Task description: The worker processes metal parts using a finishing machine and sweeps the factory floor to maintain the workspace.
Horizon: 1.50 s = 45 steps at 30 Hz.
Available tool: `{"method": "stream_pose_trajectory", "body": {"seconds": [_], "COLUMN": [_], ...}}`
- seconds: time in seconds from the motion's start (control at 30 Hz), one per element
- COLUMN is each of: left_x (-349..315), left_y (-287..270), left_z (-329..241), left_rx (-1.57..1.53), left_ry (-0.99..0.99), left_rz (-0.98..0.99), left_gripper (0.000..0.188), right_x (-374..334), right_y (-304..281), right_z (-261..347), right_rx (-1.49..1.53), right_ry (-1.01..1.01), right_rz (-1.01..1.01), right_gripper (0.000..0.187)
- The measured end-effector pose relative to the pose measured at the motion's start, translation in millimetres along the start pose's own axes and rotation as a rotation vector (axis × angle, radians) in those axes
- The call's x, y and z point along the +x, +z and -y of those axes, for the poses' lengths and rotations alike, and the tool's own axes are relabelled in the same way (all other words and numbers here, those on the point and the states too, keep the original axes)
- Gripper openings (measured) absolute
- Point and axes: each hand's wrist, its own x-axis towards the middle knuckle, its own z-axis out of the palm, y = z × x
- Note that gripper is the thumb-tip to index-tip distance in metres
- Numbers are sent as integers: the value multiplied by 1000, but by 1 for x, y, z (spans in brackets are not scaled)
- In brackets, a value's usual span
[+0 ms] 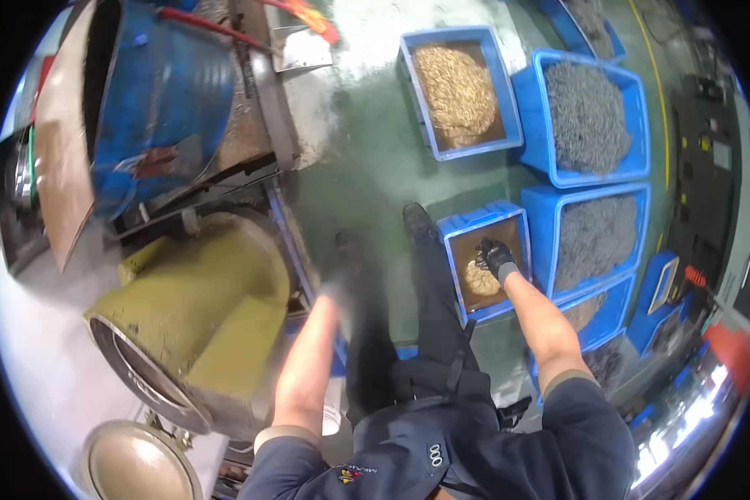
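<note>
My right hand [495,253], in a black glove with a grey cuff, is over a small blue bin [469,222] on the floor. Its fingers look curled together; whatever they hold, if anything, is too small to make out. Below it in the bin lies a pale heap of small pieces [482,278] on a brown bottom. My left hand [350,271], dark and smeared by motion, hangs in front of my dark trousers, and its fingers cannot be read.
Left of me stands a large olive-green drum [196,308] with an open mouth. Beyond it is a blue container [171,92]. Ahead, another blue bin [477,153] holds gold-coloured pieces. Blue bins of grey metal parts [587,117] line the right side.
</note>
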Motion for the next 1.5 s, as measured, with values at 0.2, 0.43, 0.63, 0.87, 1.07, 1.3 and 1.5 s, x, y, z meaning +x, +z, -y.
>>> {"method": "stream_pose_trajectory", "body": {"seconds": [0.2, 0.43, 0.63, 0.87, 1.07, 1.3, 1.5], "left_x": [155, 300, 429, 419, 434, 414, 409], "left_y": [45, 196, 202, 211, 186, 108, 87], "left_z": [-10, -17, -9, -41, -24, -34, -43], "left_rx": [-585, -373, 334, 611, 513, 781, 752], "left_ry": [-420, -297, -239, -33, -34, 66, 85], "left_rz": [116, 139, -307, -380, -350, -343, -190], "left_gripper": [34, 28, 31, 33, 27, 31, 30], "right_x": [24, 58, 46, 37, 57, 119, 270], "right_y": [61, 75, 99, 97, 72, 40, -36], "right_z": [-92, -163, -105, -106, -78, -1, -91], "right_rx": [-362, -448, 631, 765, 594, 367, -802], "right_ry": [-607, -519, 81, 268, 56, -177, -487], "right_rz": [-215, -336, 7, -61, -123, -256, -808], "right_gripper": [42, 42, 41, 45, 40, 39, 45]}}
